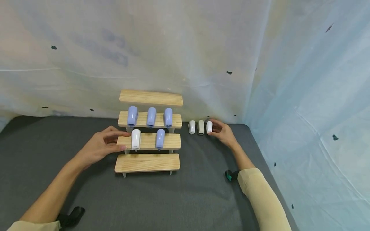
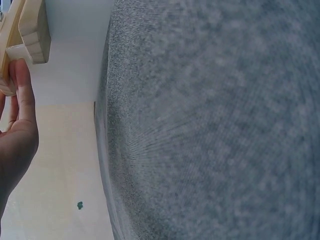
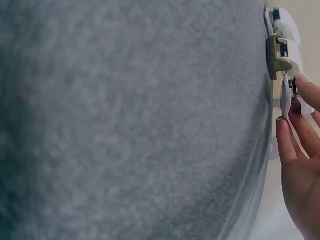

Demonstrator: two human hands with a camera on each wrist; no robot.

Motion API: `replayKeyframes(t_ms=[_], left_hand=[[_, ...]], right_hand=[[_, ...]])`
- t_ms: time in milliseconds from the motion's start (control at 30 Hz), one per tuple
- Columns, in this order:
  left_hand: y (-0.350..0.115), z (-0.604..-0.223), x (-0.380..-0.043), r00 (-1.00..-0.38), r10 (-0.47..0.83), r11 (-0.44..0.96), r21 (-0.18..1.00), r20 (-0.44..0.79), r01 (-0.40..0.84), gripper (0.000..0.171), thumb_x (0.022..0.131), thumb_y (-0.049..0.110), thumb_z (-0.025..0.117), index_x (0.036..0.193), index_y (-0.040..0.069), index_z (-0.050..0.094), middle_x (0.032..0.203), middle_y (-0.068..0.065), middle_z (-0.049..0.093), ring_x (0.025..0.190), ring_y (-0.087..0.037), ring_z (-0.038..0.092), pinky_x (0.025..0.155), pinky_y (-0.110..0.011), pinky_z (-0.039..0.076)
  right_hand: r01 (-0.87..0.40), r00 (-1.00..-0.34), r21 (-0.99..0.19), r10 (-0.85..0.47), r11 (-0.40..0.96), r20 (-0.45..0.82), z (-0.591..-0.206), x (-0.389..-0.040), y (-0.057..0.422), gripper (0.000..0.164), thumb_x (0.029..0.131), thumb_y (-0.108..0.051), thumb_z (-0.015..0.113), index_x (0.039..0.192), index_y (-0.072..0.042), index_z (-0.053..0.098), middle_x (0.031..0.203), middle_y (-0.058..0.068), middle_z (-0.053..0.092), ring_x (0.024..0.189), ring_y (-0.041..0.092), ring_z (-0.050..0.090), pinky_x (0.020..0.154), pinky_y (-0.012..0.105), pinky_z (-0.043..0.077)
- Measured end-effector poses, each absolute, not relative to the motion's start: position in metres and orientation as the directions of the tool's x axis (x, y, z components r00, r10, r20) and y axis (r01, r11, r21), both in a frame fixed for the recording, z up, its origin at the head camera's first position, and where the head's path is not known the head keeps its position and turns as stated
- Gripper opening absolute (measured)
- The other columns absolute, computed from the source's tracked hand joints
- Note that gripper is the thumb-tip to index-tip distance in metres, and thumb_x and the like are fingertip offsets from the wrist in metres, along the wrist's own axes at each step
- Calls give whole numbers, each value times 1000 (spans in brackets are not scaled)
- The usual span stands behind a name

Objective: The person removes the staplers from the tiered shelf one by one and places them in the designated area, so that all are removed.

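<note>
At the lower left and lower right of the frame, yellow sleeves (image 1: 263, 195) reach over the grey desk (image 1: 202, 202). The lowest board (image 1: 147, 162) of a wooden step stand lies at centre. Behind it, the left hand (image 1: 98, 147) has its grip closed lightly on the left end of the second board (image 1: 148, 141), which bears a white stapler (image 1: 136, 139) and a blue stapler (image 1: 160, 139).

Right of centre, the right hand (image 1: 224, 134) has its grip narrowed to a pinch on a small white stapler (image 1: 209, 127), just beside a beige stapler (image 1: 201, 127) and another white one (image 1: 192, 127); whether the pinched one touches the desk, I cannot tell. Three blue staplers (image 1: 151, 116) stand on the third board (image 1: 142, 119). Beyond are the top board (image 1: 151, 97) and a pale sheet (image 1: 202, 48).
</note>
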State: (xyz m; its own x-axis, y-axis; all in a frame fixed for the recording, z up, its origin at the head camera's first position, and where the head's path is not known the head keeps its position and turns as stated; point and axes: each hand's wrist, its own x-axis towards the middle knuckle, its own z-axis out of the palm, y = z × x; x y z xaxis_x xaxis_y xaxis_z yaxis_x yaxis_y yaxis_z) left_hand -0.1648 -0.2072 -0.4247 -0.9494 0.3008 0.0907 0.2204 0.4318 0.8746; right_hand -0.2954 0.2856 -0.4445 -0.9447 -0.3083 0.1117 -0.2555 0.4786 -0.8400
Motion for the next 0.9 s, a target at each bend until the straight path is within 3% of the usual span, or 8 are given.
replayKeyframes(t_ms=[200, 500, 900], left_hand=[[-206, -422, -167, -949, 299, 448, 863, 101, 233, 43, 93, 31, 73, 133, 20, 64, 108, -6, 47, 91, -22, 48, 73, -26, 46], [-208, -423, -165, -947, 302, 445, 863, 106, 239, 42, 93, 30, 73, 133, 19, 64, 106, -7, 45, 84, -19, 43, 67, -28, 43], [-207, -424, -165, -949, 299, 452, 860, 105, 238, 41, 93, 30, 73, 132, 20, 66, 106, -6, 46, 85, -20, 42, 66, -30, 40]], right_hand=[[-227, -956, -816, -282, 531, 83, -453, -304, 291, 64, 87, -3, 76, 145, -6, 50, 137, 22, 56, 121, 35, 58, 98, 45, 51], [-202, -964, -809, -260, 553, 63, -462, -308, 293, 66, 86, -6, 78, 146, -9, 50, 137, 20, 56, 120, 34, 58, 98, 47, 50], [-207, -963, -818, -257, 537, 75, -457, -305, 294, 64, 87, -4, 77, 145, -4, 50, 139, 21, 55, 119, 36, 59, 97, 47, 51]])
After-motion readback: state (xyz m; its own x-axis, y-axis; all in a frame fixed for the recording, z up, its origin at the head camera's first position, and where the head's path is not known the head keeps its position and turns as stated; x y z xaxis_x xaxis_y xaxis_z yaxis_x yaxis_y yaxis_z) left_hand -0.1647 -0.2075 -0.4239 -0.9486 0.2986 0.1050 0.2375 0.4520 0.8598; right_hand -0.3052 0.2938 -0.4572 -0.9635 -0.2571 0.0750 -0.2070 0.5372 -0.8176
